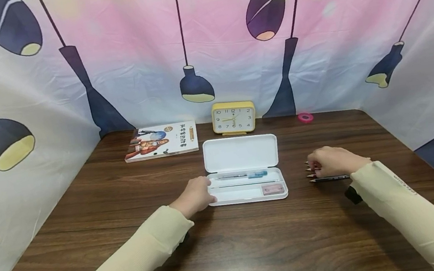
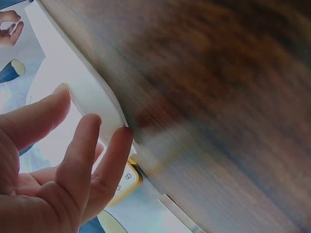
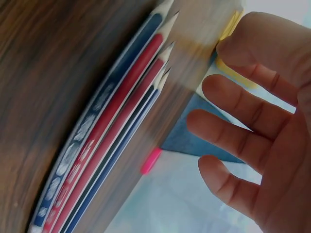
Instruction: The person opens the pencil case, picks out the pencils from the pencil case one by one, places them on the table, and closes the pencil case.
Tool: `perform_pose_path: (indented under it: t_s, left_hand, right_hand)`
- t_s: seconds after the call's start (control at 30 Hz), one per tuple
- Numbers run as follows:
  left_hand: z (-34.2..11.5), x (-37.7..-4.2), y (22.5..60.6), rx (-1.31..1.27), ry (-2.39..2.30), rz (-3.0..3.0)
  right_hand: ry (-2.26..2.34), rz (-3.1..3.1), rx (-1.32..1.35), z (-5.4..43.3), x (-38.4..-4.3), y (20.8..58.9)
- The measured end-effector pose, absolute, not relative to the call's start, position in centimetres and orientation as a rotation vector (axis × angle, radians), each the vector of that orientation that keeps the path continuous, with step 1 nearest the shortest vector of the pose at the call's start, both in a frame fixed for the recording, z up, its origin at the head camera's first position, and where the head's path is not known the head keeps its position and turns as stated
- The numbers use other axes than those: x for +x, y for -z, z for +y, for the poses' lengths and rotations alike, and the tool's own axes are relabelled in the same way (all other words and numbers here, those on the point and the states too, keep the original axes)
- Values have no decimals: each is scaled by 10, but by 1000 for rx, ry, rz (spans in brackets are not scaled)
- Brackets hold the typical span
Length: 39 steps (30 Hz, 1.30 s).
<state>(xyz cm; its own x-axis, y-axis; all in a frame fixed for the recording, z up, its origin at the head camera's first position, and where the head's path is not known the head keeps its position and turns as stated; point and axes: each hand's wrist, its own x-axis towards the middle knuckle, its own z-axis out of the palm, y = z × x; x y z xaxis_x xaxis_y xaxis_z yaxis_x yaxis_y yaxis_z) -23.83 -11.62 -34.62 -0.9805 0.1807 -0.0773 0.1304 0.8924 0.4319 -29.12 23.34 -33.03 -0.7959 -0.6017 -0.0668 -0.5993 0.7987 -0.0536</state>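
Just behind the pencil case [image 1: 241, 153] stands a clock [image 1: 233, 118].

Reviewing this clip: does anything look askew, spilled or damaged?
Nothing stands out. The pencils lie side by side, the white case sits open, and the clock stands upright; no spill or damage shows.

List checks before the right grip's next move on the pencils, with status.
1. Pencil case open: ok, lid swung up.
2. Front compartment free: ok on the left; eraser at the right end.
3. Pencils lined up: ok, side by side, tips toward the case.
4. Right grip holding a pencil: not ok, above them, no hold visible.
5. Left grip firm on the case: cannot tell, at its left end.
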Motion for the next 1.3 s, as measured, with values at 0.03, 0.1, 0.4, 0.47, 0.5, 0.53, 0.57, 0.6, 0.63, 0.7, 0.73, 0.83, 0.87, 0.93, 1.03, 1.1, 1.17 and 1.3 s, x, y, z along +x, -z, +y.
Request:
perform_pose_path:
  t_s: [0.03, 0.1, 0.4, 0.47, 0.5, 0.53, 0.57, 0.6, 0.63, 0.7, 0.73, 0.83, 0.87, 0.93, 1.03, 1.1, 1.17, 1.3]
  left_hand:
    - [-116, -238, 346, 245, -659, 2945]
    - [-116, -239, 346, 251, -658, 2945]
    - [-117, -238, 345, 251, -665, 2948]
    - [-117, -238, 345, 253, -667, 2949]
    - [-117, -238, 346, 255, -666, 2949]
    - [-117, -238, 346, 259, -662, 2952]
    - [-117, -238, 346, 254, -667, 2950]
    - [-116, -238, 346, 256, -666, 2951]
    - [-116, -238, 346, 256, -665, 2951]
    - [-116, -238, 345, 254, -662, 2952]
    - [-116, -238, 345, 253, -661, 2952]
    - [-116, -238, 345, 248, -659, 2950]
    - [-116, -238, 345, 247, -659, 2951]
    - [-116, -238, 346, 246, -659, 2952]
    - [-116, -237, 346, 259, -651, 2958]
    - [-116, -237, 346, 265, -648, 2960]
    - [-116, -237, 346, 264, -647, 2958]
    - [-116, -239, 347, 249, -651, 2951]
  right_hand:
    - [42, 2904, -981, 231, -291, 330]
    - [37, 2903, -985, 227, -292, 330]
    - [31, 2871, -976, 210, -295, 329]
    - [33, 2863, -976, 207, -295, 329]
    - [38, 2861, -979, 206, -295, 330]
    - [43, 2859, -980, 204, -295, 330]
    - [45, 2855, -986, 203, -295, 330]
    - [44, 2855, -992, 201, -295, 330]
    - [45, 2854, -998, 200, -295, 331]
    - [41, 2855, -1001, 196, -295, 331]
    - [37, 2854, -1002, 195, -295, 331]
    - [29, 2852, -1003, 189, -297, 332]
    - [29, 2851, -1008, 187, -297, 332]
    - [32, 2851, -1023, 183, -298, 333]
    - [42, 2853, -1044, 177, -299, 334]
    - [50, 2849, -1056, 173, -300, 334]
    - [57, 2844, -1063, 170, -300, 334]
    - [42, 2840, -1101, 165, -299, 334]
